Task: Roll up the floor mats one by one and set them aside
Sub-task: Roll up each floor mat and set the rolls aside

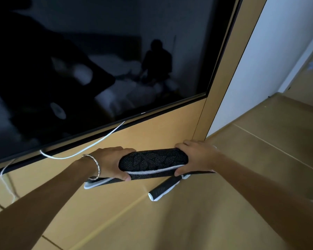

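Gripping a rolled black dotted floor mat (153,160) at both ends, we are holding it low beside the tan wall panel (161,127) under the television (79,69). Our left hand (109,162) is curling round its left end, our right hand (197,157) round its right end. Just beneath, another long mat (105,182) is lying on the floor (224,204), a thinner roll (161,191) beside it.

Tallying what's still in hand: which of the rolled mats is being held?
The thick dotted-leaf roll, gripped at its ends by the left hand and right hand. The slim roll lies on the floor below.
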The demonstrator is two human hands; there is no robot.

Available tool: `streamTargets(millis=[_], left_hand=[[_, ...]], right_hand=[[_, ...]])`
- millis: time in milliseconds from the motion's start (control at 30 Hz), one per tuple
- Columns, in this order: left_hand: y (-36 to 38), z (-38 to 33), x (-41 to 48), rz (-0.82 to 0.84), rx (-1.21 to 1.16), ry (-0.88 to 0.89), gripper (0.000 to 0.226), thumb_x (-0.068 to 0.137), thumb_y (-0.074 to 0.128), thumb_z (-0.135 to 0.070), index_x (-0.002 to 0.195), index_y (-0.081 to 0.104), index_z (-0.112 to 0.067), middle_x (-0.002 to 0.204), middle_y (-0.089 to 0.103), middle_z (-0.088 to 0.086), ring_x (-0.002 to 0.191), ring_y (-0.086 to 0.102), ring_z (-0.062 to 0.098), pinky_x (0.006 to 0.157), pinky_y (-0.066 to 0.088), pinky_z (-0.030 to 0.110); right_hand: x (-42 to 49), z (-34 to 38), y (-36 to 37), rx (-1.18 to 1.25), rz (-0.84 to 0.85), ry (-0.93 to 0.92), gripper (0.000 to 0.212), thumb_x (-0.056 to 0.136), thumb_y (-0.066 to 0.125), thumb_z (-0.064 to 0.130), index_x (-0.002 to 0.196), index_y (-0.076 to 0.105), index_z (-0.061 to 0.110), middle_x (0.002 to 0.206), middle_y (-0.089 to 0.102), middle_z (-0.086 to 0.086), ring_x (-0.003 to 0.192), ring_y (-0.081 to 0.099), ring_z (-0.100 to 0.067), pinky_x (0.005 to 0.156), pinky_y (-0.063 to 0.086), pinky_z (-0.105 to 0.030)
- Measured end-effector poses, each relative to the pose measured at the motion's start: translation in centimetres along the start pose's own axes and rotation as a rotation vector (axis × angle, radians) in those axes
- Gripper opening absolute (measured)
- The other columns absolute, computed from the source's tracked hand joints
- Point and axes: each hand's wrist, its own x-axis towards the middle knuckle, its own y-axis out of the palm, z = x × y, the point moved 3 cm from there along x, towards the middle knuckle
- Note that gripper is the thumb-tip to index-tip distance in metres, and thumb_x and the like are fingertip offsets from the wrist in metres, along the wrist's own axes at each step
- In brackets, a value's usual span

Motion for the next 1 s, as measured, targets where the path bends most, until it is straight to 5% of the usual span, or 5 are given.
streamTargets(millis=[333, 500, 833, 1000], left_hand=[[3.9, 1.4, 10.0, -0.006, -0.006, -0.183, 0.074, 0.065, 0.065, -0.060, 0.129, 0.029, -0.050, 0.119, 0.041, -0.024, 0.109, 0.044, 0.004, 0.082, 0.042, 0.026], [7.9, 1.4, 16.2, 0.043, -0.050, -0.345, 0.075, 0.064, 0.066, -0.058, 0.130, 0.033, -0.044, 0.120, 0.045, -0.018, 0.106, 0.049, 0.008, 0.086, 0.043, 0.029], [28.0, 3.4, 22.3, 0.309, 0.039, -0.656, 0.093, 0.067, 0.066, -0.046, 0.143, 0.017, -0.030, 0.135, 0.033, -0.003, 0.120, 0.042, 0.021, 0.102, 0.031, 0.052], [37.9, 6.2, 24.9, 0.355, 0.033, -0.654, 0.074, 0.074, 0.061, -0.043, 0.138, 0.028, -0.030, 0.131, 0.035, -0.001, 0.118, 0.043, 0.023, 0.097, 0.037, 0.049]], right_hand=[[11.7, -8.5, 5.9, 0.042, 0.079, -0.231, 0.080, 0.067, 0.067, 0.061, 0.134, 0.039, 0.027, 0.113, 0.050, 0.004, 0.102, 0.047, -0.014, 0.079, 0.041, -0.027], [18.4, -13.4, 12.0, 0.081, 0.159, -0.359, 0.081, 0.069, 0.065, 0.049, 0.140, 0.031, 0.026, 0.118, 0.047, 0.001, 0.106, 0.046, -0.019, 0.087, 0.045, -0.034], [24.3, -12.9, 32.8, 0.098, 0.302, -0.553, 0.080, 0.072, 0.064, 0.017, 0.142, 0.024, 0.017, 0.126, 0.041, -0.007, 0.115, 0.042, -0.029, 0.100, 0.035, -0.038], [26.0, -12.0, 43.9, 0.144, 0.349, -0.506, 0.076, 0.074, 0.065, 0.023, 0.140, 0.029, 0.012, 0.130, 0.040, -0.006, 0.119, 0.042, -0.027, 0.100, 0.033, -0.036]])
